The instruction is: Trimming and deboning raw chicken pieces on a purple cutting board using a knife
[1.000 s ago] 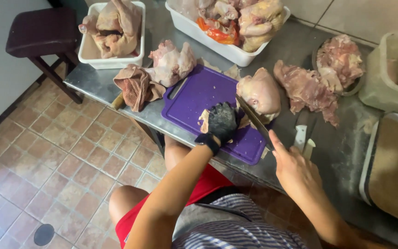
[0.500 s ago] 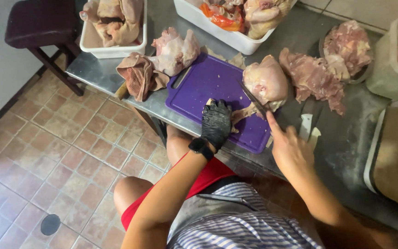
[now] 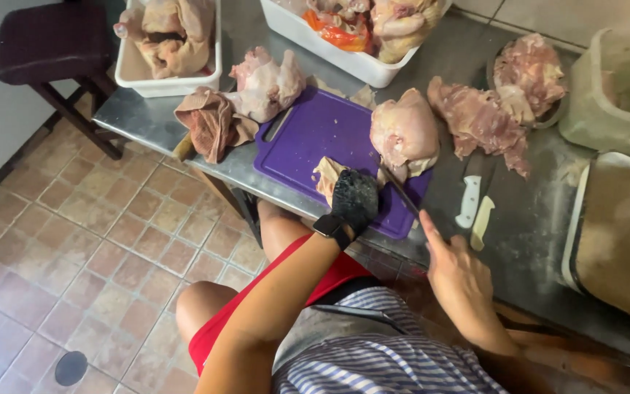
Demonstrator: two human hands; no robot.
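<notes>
— What have your hands got?

— My left hand (image 3: 354,198), in a black glove, is closed down on a chicken piece (image 3: 327,177) at the near edge of the purple board (image 3: 315,135), pinning it flat. My right hand (image 3: 459,273) is wrapped round the handle of a knife (image 3: 400,191), forefinger laid along the top; the blade slants in toward the glove.

— How do you make that cut go well?

— I'd say keep the gloved fingers curled back from the edge, press the piece so it can't slide on the wet board, and draw the blade rather than push hard, since it sits just beside my left hand.

— What lies round the board?

— A whole chicken (image 3: 404,131) on its far right corner, another (image 3: 265,82) at its far left beside a brown rag (image 3: 209,122). Right of the board, two spare knives (image 3: 473,209) lie on the steel desk (image 3: 526,219), with cut meat (image 3: 475,120) beyond them. Two white tubs (image 3: 129,69) of chicken stand at the back.
</notes>
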